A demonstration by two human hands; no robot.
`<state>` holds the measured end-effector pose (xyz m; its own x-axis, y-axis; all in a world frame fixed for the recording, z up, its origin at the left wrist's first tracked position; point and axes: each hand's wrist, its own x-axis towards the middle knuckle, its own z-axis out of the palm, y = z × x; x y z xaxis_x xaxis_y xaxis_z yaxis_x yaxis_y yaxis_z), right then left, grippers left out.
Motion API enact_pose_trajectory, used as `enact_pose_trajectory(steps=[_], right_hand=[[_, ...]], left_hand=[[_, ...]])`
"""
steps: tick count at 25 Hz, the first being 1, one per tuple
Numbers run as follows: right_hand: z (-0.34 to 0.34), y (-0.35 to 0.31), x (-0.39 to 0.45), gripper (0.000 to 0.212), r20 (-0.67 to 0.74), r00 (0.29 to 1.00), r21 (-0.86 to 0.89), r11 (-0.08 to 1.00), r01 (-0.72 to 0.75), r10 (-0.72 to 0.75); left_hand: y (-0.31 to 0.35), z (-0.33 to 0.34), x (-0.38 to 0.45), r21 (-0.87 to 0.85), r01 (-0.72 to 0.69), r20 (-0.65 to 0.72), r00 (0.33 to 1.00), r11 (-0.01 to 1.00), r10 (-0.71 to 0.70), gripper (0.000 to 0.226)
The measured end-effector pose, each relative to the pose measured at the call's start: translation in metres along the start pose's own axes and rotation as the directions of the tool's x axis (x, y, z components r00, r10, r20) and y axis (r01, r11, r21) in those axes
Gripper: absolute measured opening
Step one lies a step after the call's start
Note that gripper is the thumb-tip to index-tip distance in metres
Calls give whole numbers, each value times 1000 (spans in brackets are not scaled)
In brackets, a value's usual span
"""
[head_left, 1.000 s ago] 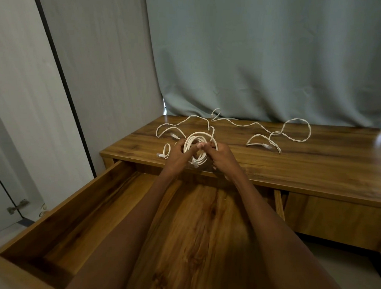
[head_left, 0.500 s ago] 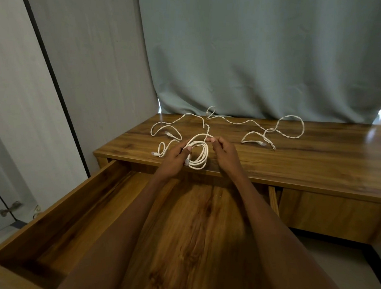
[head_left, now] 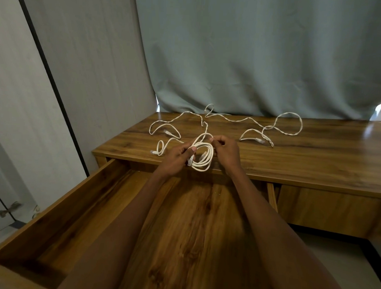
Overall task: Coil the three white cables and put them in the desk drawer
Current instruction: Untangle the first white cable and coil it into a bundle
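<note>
A white cable wound into a coil hangs over the desk's front edge, held between both hands. My left hand grips its left side with the thumb across the loops. My right hand pinches the top right of the coil. Two loose white cables lie on the desk top behind: one at the left, one looping to the right. Below my arms the desk drawer stands pulled out, its bottom bare wood.
The wooden desk top reaches right. A grey-green curtain hangs behind it. A pale wall panel is at the left. A shut drawer front sits under the desk at the right.
The coil has loosened and hangs larger. My hands moved slightly apart along it, and the view tilted down a little.
</note>
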<state>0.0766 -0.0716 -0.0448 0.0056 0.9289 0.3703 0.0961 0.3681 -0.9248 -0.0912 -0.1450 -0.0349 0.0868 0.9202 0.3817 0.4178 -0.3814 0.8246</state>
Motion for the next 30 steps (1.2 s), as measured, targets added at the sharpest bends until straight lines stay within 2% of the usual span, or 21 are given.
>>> enact_pose_trajectory(steps=[5,7,11,15,19,22,24,26,28,30], right_hand=[[-3,-6,-2,13,124,975,300,930,-214,185],[-1,-3,-2,10,121,965,284,923,-260,234],[3,0,1,6,50,975,234,946,-224,219],[-1,-7,-4,20,206,942,268,910,-315,265],[2,-10,-10,23,258,951,233,944,-233,171],[11,-9,-10,30,314,943,213,960,-182,109],[15,-5,-10,44,426,897,225,946,-234,121],[18,-2,-10,72,503,856,198,948,-250,121],[21,-3,-13,82,474,875,160,967,-198,101],[25,1,-13,74,411,910,125,986,-112,51]], left_hand=[[5,4,-4,69,-79,-36,996,994,82,31],[3,7,-5,103,-110,-34,993,989,114,27],[-4,10,-2,136,-117,-46,991,984,124,29],[-6,6,-4,176,-94,-124,985,980,117,32],[-10,8,-3,246,-74,-221,967,966,130,35],[-7,8,-2,246,-19,-315,944,969,98,26],[-9,6,-1,252,0,-338,937,968,88,25],[-10,6,-2,285,-19,-325,939,958,115,27],[-9,8,-3,324,-44,-304,941,945,148,30],[-8,8,-3,313,-46,-304,941,949,146,30]])
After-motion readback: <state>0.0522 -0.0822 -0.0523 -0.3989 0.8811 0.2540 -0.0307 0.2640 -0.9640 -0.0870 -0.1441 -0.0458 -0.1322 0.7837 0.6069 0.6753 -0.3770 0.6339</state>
